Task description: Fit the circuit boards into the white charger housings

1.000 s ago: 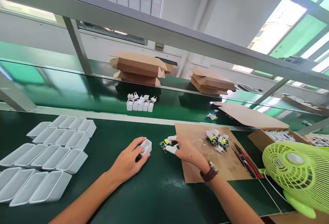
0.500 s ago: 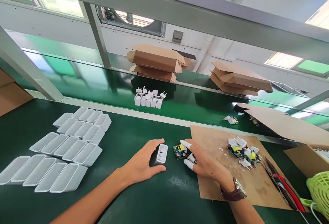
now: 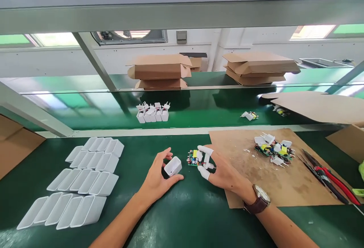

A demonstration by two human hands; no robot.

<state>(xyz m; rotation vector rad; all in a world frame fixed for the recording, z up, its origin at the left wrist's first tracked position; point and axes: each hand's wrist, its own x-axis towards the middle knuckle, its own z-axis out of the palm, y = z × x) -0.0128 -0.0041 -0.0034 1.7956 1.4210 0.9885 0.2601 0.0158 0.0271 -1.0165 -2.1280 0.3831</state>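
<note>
My left hand (image 3: pixel 159 176) curves around a small white charger housing (image 3: pixel 173 166), which is tilted between the thumb and fingers. To its right, my right hand (image 3: pixel 220 166), with white covers on two fingertips, grips a circuit board with a white plug part (image 3: pixel 195 158). The board's parts point left toward the housing, and the two are apart. Rows of open white housings (image 3: pixel 82 181) lie at the left. More circuit boards with white plugs (image 3: pixel 274 149) are piled on a brown cardboard sheet (image 3: pixel 236 191) at the right.
Red-handled pliers (image 3: pixel 331 179) lie on the cardboard's right side. Beyond the bench's pale edge (image 3: pixel 184 131) stand several white housings with plugs (image 3: pixel 152 113) and one loose board (image 3: pixel 250 115). Brown boxes (image 3: pixel 160 69) are stacked farther back. A post slants at the left.
The view has shifted and levelled. The housing at my left hand has turned and now leans over. My right hand has its fingers around the plug end of the board.
</note>
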